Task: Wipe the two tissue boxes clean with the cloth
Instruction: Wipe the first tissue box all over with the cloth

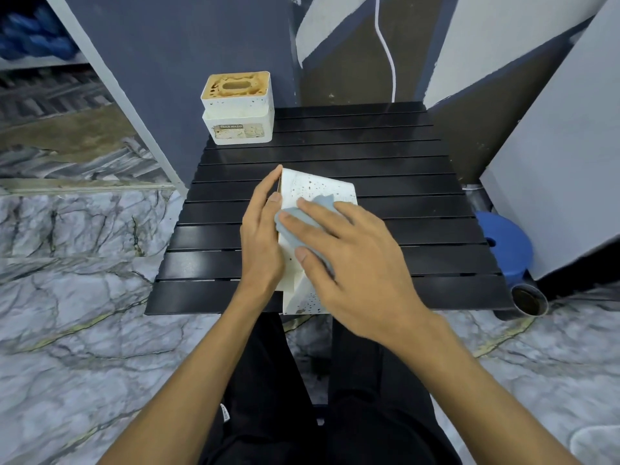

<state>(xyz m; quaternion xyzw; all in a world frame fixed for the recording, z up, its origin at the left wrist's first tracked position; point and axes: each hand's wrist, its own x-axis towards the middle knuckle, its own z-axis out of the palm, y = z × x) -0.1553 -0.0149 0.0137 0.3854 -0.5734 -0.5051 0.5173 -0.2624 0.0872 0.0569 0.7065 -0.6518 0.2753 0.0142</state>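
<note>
— While the person is working at the black slatted table (402, 182), what is each hand doing?

— The right hand (355, 263) is pressing a pale blue cloth (320, 204) flat onto the upper face of a white tissue box (315, 187). The fingers are spread and nearly straight, not clenched, and the cloth is being held down under the fingers and palm.

— And the other one?

— The left hand (260, 236) is bracing the box's left side. Its fingers are lying extended along that side and the thumb tip is resting at the top edge. It is steadying the box, not wrapping round it.

— Where is that box lying?

— It is lying tipped on the near middle of the table, with its lower end reaching the front edge. Dark specks are showing on the white surface above the cloth and near the bottom corner.

— And the second box?

— The second tissue box (238, 112) is standing upright at the far left corner of the table, well apart from both hands. Brown staining is showing around its oval slot, and a worn label on the front is reading "TISSUE HOLDER".

— Anything else nearby?

— A blue plastic stool (503, 236) is standing just beside the table's right side. A round cup (528, 302) is sitting on the marble floor (84, 297) by the near right corner, and a white cable (385, 45) is hanging down the wall behind.
</note>
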